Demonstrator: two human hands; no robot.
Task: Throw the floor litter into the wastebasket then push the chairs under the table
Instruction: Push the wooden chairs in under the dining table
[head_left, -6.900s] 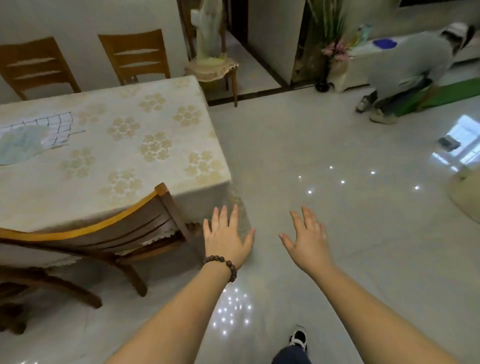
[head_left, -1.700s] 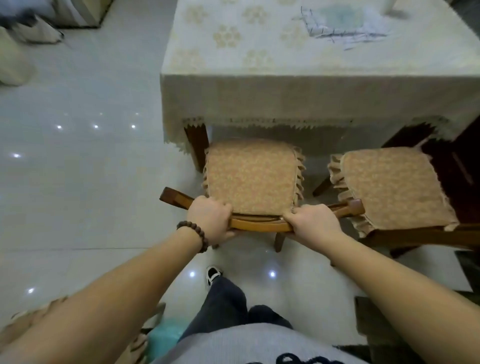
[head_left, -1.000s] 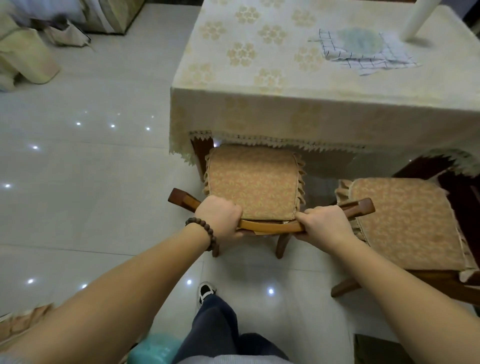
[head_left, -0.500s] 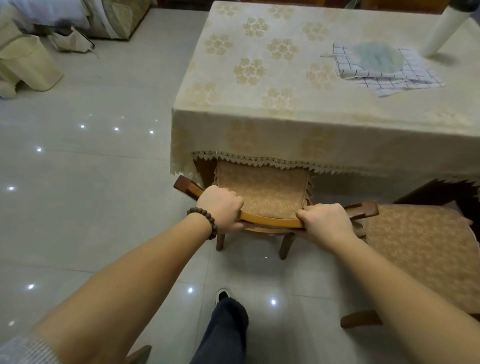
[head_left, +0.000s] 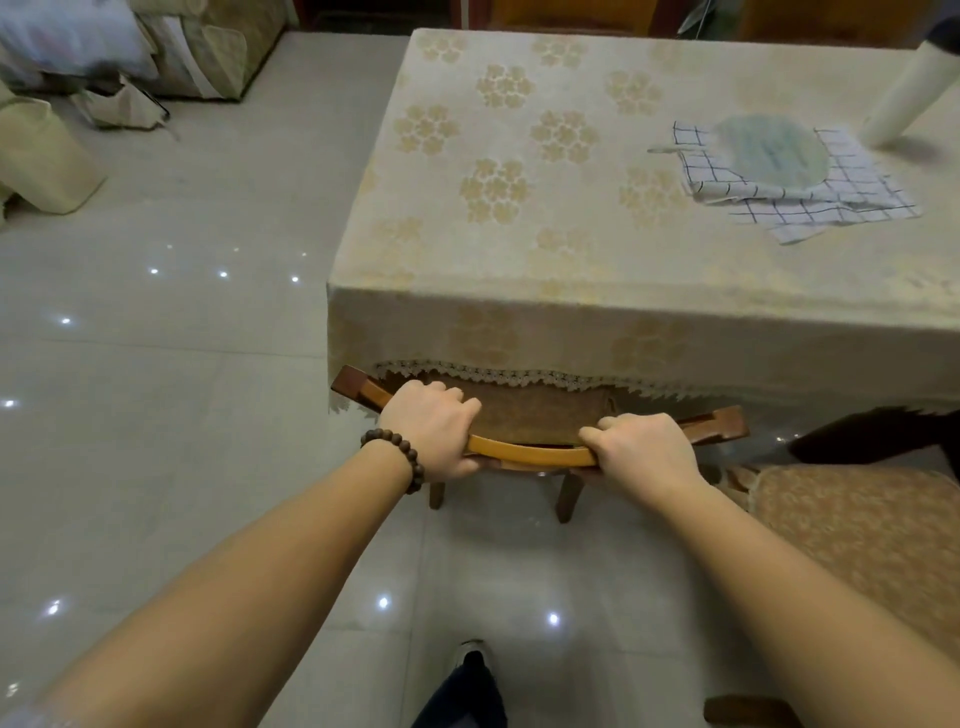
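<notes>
A wooden chair (head_left: 530, 453) with a curved backrest stands at the near edge of the table (head_left: 571, 260), which wears a cream flowered cloth. Most of its cushioned seat is hidden under the cloth's lace hem. My left hand (head_left: 431, 434), with a bead bracelet at the wrist, grips the left part of the backrest rail. My right hand (head_left: 641, 449) grips the right part. A second chair (head_left: 857, 545) with a patterned cushion stands to the right, out from the table. No litter or wastebasket shows.
On the table lie a checked cloth (head_left: 810, 197) with a pale round fan on it and a white cylinder (head_left: 904, 88). Cream bags and boxes (head_left: 47, 156) sit on the floor at far left. My shoe (head_left: 470, 660) is on the shiny tile below.
The chair has slid forward under the table: its seat cushion, fully visible before, is now almost covered by the tablecloth. Both hands kept their grip on the backrest.
</notes>
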